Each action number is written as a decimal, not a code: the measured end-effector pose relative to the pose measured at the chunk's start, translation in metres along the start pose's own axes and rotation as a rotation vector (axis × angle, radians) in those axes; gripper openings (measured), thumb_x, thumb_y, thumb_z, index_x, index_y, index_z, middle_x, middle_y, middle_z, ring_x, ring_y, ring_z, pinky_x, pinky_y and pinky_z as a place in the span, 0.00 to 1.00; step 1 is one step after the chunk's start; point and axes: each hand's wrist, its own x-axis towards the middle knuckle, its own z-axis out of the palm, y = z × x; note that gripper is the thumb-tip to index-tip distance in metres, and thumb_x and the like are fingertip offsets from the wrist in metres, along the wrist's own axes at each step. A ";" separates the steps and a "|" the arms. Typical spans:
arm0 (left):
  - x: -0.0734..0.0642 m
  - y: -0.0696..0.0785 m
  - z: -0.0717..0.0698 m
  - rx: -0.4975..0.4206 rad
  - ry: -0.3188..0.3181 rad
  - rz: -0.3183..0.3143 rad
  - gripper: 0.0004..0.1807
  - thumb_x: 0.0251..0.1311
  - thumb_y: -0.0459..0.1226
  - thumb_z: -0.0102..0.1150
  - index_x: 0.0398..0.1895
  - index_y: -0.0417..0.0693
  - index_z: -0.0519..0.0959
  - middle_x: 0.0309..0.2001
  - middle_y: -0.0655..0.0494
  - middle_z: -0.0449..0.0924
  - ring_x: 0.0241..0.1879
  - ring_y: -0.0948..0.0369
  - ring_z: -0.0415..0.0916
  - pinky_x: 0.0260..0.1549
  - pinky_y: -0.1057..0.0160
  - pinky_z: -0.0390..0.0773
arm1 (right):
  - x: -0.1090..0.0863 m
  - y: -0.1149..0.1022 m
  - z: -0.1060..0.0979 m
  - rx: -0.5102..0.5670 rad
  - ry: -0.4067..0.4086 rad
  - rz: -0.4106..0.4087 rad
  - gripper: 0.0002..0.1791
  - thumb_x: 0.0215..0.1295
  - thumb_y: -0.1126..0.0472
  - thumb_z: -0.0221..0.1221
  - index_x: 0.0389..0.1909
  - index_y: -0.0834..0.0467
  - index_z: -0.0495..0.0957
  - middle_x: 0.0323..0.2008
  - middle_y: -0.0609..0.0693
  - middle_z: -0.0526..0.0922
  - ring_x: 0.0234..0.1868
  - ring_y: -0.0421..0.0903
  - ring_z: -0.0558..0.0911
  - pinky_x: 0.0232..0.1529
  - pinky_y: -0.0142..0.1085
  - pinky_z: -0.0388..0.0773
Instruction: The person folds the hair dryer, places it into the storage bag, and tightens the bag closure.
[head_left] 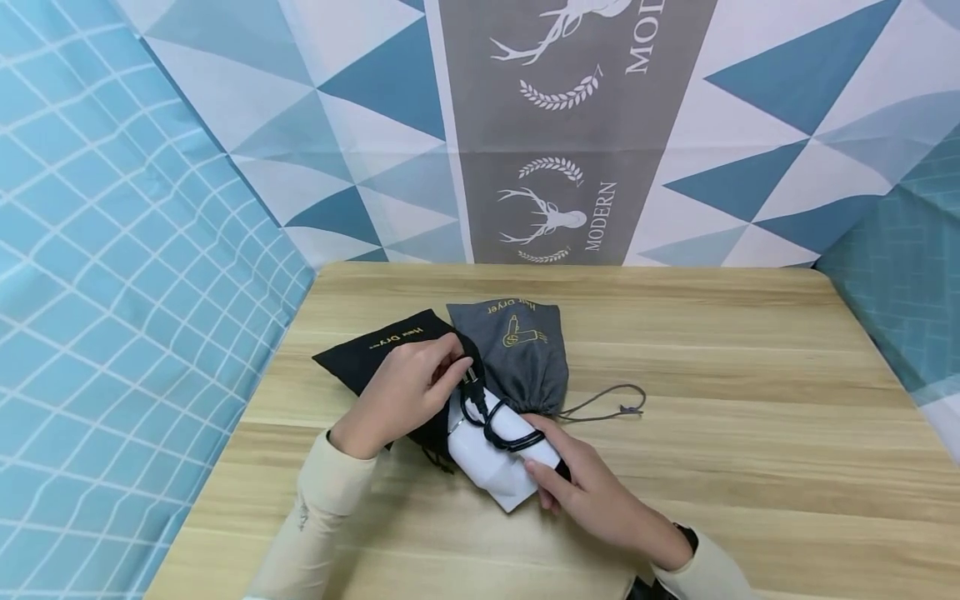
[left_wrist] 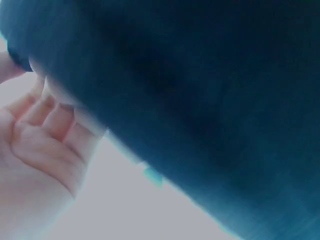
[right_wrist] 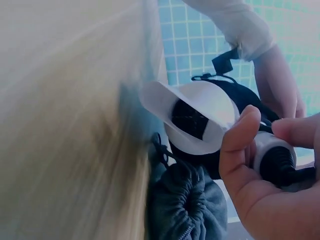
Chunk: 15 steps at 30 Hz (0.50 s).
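Observation:
A white hair dryer lies partly inside a black drawstring bag, its nozzle end and handle sticking out. My right hand grips the handle end, thumb on top; the right wrist view shows the white nozzle beside those fingers. Around the handle loops a black cord, with its plug near the bag's mouth. My left hand pinches the edge of the black bag by that plug. Dark fabric fills most of the left wrist view, covering the left fingertips.
Just behind lies a grey drawstring bag printed "Hair Dryer", its cord trailing right. Everything rests on a wooden table. Patterned cloth hangs along the table's back, with blue checked cloth on the left.

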 end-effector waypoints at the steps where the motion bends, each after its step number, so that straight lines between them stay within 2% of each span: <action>1: -0.001 0.000 -0.002 0.020 -0.004 0.004 0.08 0.70 0.40 0.57 0.31 0.53 0.75 0.19 0.66 0.66 0.18 0.69 0.63 0.20 0.67 0.67 | 0.001 -0.001 -0.001 -0.012 -0.006 0.003 0.26 0.77 0.59 0.51 0.73 0.48 0.59 0.25 0.54 0.78 0.20 0.46 0.79 0.20 0.37 0.78; 5: -0.005 0.001 -0.008 0.096 -0.015 0.024 0.08 0.69 0.40 0.59 0.30 0.53 0.74 0.19 0.67 0.65 0.18 0.69 0.63 0.21 0.66 0.67 | 0.006 -0.004 -0.005 -0.063 -0.032 0.004 0.25 0.77 0.57 0.53 0.71 0.47 0.62 0.29 0.53 0.78 0.19 0.46 0.79 0.20 0.36 0.78; 9: -0.007 0.003 -0.010 0.131 -0.030 0.049 0.09 0.69 0.39 0.58 0.29 0.53 0.72 0.20 0.65 0.65 0.19 0.68 0.64 0.22 0.65 0.68 | 0.010 -0.006 -0.008 -0.090 -0.039 0.042 0.24 0.76 0.54 0.54 0.70 0.45 0.63 0.29 0.52 0.78 0.18 0.48 0.79 0.20 0.36 0.78; 12: -0.007 0.005 -0.010 0.147 -0.065 0.055 0.10 0.69 0.38 0.57 0.28 0.53 0.71 0.20 0.65 0.64 0.19 0.67 0.64 0.21 0.65 0.68 | 0.011 -0.005 -0.010 -0.068 -0.034 0.094 0.24 0.76 0.53 0.53 0.69 0.45 0.64 0.27 0.52 0.78 0.18 0.48 0.79 0.20 0.37 0.78; 15: -0.008 0.008 -0.012 0.178 -0.115 0.030 0.12 0.67 0.38 0.59 0.26 0.54 0.70 0.19 0.65 0.63 0.19 0.66 0.64 0.21 0.65 0.67 | 0.011 -0.004 -0.011 -0.016 -0.016 0.119 0.22 0.77 0.53 0.53 0.68 0.47 0.65 0.21 0.52 0.77 0.17 0.46 0.78 0.18 0.39 0.78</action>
